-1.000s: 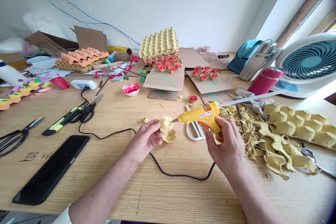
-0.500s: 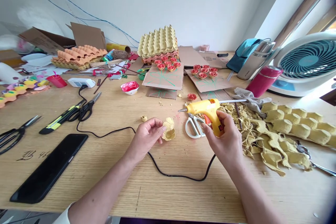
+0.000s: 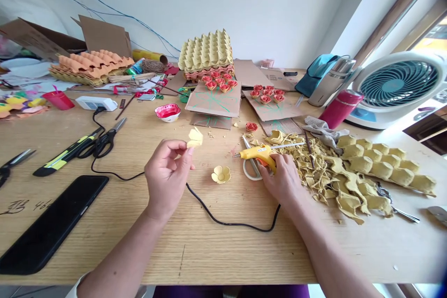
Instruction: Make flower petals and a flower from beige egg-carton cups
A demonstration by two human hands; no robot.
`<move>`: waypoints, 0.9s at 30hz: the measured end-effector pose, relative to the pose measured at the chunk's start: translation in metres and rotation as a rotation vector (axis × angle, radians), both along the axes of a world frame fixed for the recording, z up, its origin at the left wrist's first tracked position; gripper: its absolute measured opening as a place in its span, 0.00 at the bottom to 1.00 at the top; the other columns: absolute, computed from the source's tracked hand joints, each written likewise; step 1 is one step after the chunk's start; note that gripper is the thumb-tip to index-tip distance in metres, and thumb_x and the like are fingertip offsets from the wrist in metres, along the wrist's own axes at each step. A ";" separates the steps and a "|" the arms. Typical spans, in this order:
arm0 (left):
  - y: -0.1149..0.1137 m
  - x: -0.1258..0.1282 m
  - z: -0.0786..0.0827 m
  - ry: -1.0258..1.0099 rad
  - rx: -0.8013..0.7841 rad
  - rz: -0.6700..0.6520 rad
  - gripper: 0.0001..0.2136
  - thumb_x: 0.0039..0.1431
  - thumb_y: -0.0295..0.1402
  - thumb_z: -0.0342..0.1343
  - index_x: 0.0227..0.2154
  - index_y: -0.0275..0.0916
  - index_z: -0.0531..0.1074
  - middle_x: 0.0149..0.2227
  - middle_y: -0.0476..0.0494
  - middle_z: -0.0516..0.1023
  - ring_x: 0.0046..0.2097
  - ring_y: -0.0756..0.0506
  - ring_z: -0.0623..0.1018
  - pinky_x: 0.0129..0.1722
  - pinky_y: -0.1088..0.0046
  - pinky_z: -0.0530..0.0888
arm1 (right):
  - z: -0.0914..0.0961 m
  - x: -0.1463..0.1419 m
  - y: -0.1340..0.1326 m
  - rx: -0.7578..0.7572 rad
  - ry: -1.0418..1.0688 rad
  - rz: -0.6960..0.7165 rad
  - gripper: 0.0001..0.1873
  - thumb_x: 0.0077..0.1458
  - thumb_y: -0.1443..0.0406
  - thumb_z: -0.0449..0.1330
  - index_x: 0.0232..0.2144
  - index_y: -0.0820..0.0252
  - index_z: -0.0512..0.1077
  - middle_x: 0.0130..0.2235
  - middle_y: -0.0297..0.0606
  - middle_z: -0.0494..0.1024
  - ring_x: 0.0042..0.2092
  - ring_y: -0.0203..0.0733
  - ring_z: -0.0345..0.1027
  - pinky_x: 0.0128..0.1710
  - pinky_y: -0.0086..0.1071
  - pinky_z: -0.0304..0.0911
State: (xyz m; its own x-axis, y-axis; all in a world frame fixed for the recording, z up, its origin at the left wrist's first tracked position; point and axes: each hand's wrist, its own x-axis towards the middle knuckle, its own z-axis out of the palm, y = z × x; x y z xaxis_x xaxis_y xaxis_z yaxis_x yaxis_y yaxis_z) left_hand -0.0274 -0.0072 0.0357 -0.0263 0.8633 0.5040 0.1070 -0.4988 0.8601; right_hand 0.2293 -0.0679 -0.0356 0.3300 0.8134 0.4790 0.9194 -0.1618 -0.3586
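Between the thumb and fingers of my left hand [image 3: 169, 174] is a pale yellow egg-carton flower piece [image 3: 194, 138], raised above the table. A second yellow egg-carton cup flower [image 3: 221, 174] lies face up on the wood between my hands. My right hand [image 3: 284, 177] is closed around the handle of a yellow hot glue gun [image 3: 259, 152], whose nozzle points left. The gun is low, over white-handled scissors [image 3: 252, 170] that it partly covers. A red-painted paper rose [image 3: 251, 126] sits just beyond it.
Torn egg-carton scraps [image 3: 324, 172] and a carton piece [image 3: 387, 160] cover the right side. A black cord [image 3: 226, 223] loops in front. Left lie a phone [image 3: 52, 223], a utility knife [image 3: 66, 153] and black scissors [image 3: 101, 142]. Cardboard with red roses [image 3: 213, 100] stands behind a paint bowl [image 3: 167, 112].
My left hand has moved left and up with one flower piece, while another cup flower now rests on the table. The glue gun has come down toward the tabletop in my right hand.
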 end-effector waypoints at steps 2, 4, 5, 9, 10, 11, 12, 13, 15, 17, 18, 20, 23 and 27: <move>0.001 -0.003 0.002 -0.045 0.073 0.037 0.06 0.61 0.35 0.60 0.34 0.40 0.71 0.32 0.51 0.72 0.28 0.53 0.73 0.28 0.78 0.74 | -0.002 0.000 0.000 -0.022 -0.023 -0.006 0.18 0.57 0.55 0.61 0.45 0.61 0.69 0.42 0.47 0.73 0.46 0.54 0.68 0.47 0.46 0.66; 0.002 -0.004 0.003 -0.060 0.139 0.050 0.05 0.62 0.35 0.60 0.34 0.39 0.71 0.33 0.50 0.72 0.27 0.53 0.73 0.27 0.77 0.74 | -0.002 0.001 -0.001 -0.048 -0.043 -0.011 0.20 0.56 0.55 0.62 0.45 0.61 0.69 0.42 0.48 0.73 0.47 0.54 0.68 0.47 0.46 0.66; 0.002 -0.005 0.004 -0.045 0.167 0.048 0.05 0.62 0.34 0.59 0.35 0.39 0.71 0.33 0.50 0.72 0.27 0.53 0.73 0.26 0.77 0.74 | -0.001 0.002 -0.002 -0.059 -0.055 -0.015 0.21 0.55 0.54 0.63 0.45 0.61 0.70 0.43 0.48 0.73 0.47 0.55 0.67 0.47 0.46 0.66; -0.003 -0.004 0.004 0.262 0.367 0.024 0.01 0.62 0.28 0.58 0.35 0.40 0.72 0.35 0.48 0.73 0.32 0.52 0.75 0.29 0.77 0.75 | 0.016 -0.002 -0.008 0.062 -0.043 0.022 0.19 0.57 0.53 0.63 0.44 0.60 0.71 0.43 0.47 0.73 0.44 0.53 0.68 0.45 0.47 0.65; -0.005 -0.002 0.003 0.382 0.442 0.011 0.02 0.62 0.27 0.58 0.35 0.40 0.73 0.35 0.47 0.73 0.33 0.51 0.75 0.31 0.77 0.75 | 0.022 -0.006 -0.011 0.136 -0.004 0.076 0.16 0.59 0.56 0.62 0.44 0.59 0.71 0.42 0.45 0.73 0.42 0.50 0.68 0.44 0.45 0.65; -0.006 -0.001 0.001 0.500 0.510 -0.011 0.04 0.62 0.25 0.57 0.36 0.40 0.73 0.36 0.47 0.74 0.34 0.51 0.75 0.33 0.77 0.75 | 0.028 -0.011 -0.013 0.217 0.048 0.158 0.11 0.61 0.60 0.60 0.43 0.58 0.71 0.39 0.42 0.73 0.40 0.47 0.68 0.42 0.42 0.65; -0.008 0.000 -0.001 0.604 0.563 -0.042 0.05 0.63 0.24 0.56 0.36 0.40 0.74 0.36 0.46 0.74 0.34 0.52 0.75 0.34 0.77 0.74 | 0.034 -0.016 -0.015 0.279 0.103 0.263 0.07 0.63 0.63 0.58 0.43 0.58 0.70 0.37 0.40 0.73 0.38 0.44 0.68 0.41 0.39 0.65; -0.009 0.002 -0.003 0.687 0.600 -0.074 0.05 0.63 0.24 0.56 0.37 0.39 0.74 0.36 0.46 0.74 0.34 0.52 0.75 0.34 0.78 0.73 | 0.039 -0.023 -0.016 0.312 0.145 0.364 0.08 0.64 0.66 0.56 0.45 0.57 0.70 0.35 0.38 0.72 0.36 0.41 0.67 0.39 0.37 0.65; -0.011 0.005 -0.007 0.796 0.636 -0.135 0.05 0.64 0.24 0.55 0.37 0.38 0.75 0.36 0.46 0.74 0.33 0.52 0.75 0.32 0.78 0.71 | 0.046 -0.034 -0.018 0.333 0.150 0.514 0.11 0.64 0.70 0.55 0.48 0.56 0.70 0.35 0.37 0.73 0.35 0.40 0.66 0.38 0.36 0.64; -0.011 0.007 -0.010 0.855 0.644 -0.171 0.06 0.65 0.25 0.54 0.35 0.37 0.75 0.34 0.46 0.73 0.34 0.51 0.74 0.31 0.78 0.70 | 0.048 -0.042 -0.019 0.318 0.104 0.609 0.15 0.64 0.72 0.56 0.50 0.55 0.70 0.38 0.38 0.74 0.38 0.41 0.67 0.40 0.37 0.64; -0.011 0.008 -0.011 0.874 0.643 -0.182 0.06 0.65 0.25 0.53 0.34 0.37 0.75 0.34 0.46 0.73 0.34 0.51 0.74 0.31 0.78 0.70 | 0.048 -0.045 -0.019 0.308 0.082 0.640 0.16 0.63 0.73 0.56 0.51 0.54 0.70 0.39 0.39 0.75 0.39 0.42 0.68 0.41 0.37 0.64; -0.012 0.010 -0.011 0.901 0.643 -0.192 0.08 0.66 0.25 0.52 0.33 0.36 0.74 0.32 0.46 0.72 0.34 0.50 0.74 0.32 0.76 0.70 | 0.046 -0.048 -0.019 0.284 0.044 0.677 0.15 0.63 0.73 0.57 0.50 0.54 0.71 0.40 0.39 0.75 0.41 0.43 0.68 0.41 0.38 0.63; -0.014 0.011 -0.012 0.922 0.658 -0.190 0.09 0.67 0.26 0.51 0.32 0.36 0.73 0.32 0.46 0.72 0.34 0.49 0.73 0.34 0.75 0.70 | 0.045 -0.051 -0.020 0.239 -0.042 0.680 0.13 0.63 0.73 0.58 0.48 0.56 0.72 0.39 0.39 0.76 0.39 0.42 0.68 0.40 0.37 0.62; -0.017 0.012 -0.015 0.927 0.643 -0.215 0.09 0.68 0.27 0.50 0.32 0.38 0.73 0.32 0.46 0.72 0.35 0.48 0.73 0.35 0.73 0.71 | 0.045 -0.054 -0.020 0.227 -0.184 0.676 0.06 0.63 0.72 0.58 0.41 0.60 0.73 0.36 0.39 0.78 0.36 0.40 0.68 0.38 0.36 0.60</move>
State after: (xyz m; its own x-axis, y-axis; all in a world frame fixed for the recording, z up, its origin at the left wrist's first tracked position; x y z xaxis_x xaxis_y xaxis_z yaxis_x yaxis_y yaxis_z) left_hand -0.0152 -0.0246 0.0212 0.7020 0.3807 0.6019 0.4250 -0.9021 0.0749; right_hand 0.1753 -0.0881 0.0092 -0.3098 0.6853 0.6591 0.8408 0.5211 -0.1466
